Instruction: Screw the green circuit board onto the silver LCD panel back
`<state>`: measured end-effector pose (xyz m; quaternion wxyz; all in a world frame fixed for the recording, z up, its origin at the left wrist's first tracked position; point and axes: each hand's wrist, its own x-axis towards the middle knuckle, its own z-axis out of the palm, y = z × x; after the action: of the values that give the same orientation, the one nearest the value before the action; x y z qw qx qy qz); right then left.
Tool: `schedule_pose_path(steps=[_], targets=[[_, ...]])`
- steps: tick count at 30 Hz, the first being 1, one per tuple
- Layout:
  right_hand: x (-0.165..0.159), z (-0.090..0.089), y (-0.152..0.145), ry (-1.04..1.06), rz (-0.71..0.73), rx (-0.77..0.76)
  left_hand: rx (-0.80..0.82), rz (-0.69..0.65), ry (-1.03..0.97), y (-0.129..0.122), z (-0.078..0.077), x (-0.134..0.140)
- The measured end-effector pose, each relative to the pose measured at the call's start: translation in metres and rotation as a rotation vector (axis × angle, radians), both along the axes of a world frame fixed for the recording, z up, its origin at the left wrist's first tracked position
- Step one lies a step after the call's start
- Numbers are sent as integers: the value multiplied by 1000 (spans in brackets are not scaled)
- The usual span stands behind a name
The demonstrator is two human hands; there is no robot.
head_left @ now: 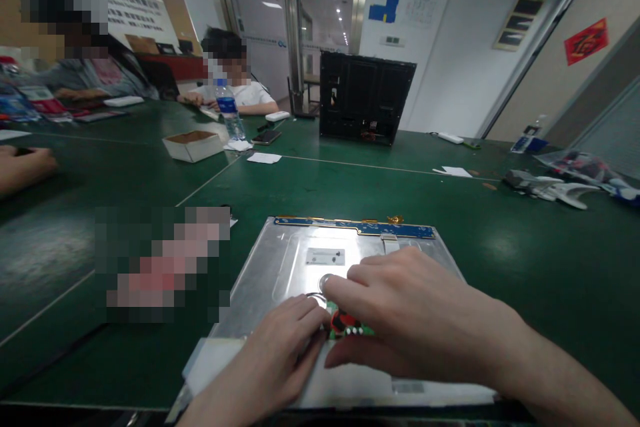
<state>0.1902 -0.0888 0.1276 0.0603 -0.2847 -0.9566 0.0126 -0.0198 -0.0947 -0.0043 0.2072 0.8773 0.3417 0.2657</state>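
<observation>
A flat silver display panel lies back side up on the table before me, with a blue circuit strip along its far edge. Over its near middle is a small green circuit board bearing a red and black part. My left hand has its fingers curled at the board's left edge. From the right, my right hand reaches over the board, fingers bent above it and thumb below; the index fingertip meets a round shiny spot. My hands hide much of the board. White film covers the panel's near end.
Farther back are an open box, a water bottle, a phone and an upright black frame. White plastic pieces lie at right. Two people sit across the table; another person's hand rests at left.
</observation>
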Motion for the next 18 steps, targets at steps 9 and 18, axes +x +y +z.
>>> schedule_pose_path(steps=[9, 18], targets=[[0, 4, -1, -13, 29, -21, 26, 14, -15, -1, 2, 2], [2, 2, 0, 0, 15, -9, -10, -4, -2, 0, 2, 0]])
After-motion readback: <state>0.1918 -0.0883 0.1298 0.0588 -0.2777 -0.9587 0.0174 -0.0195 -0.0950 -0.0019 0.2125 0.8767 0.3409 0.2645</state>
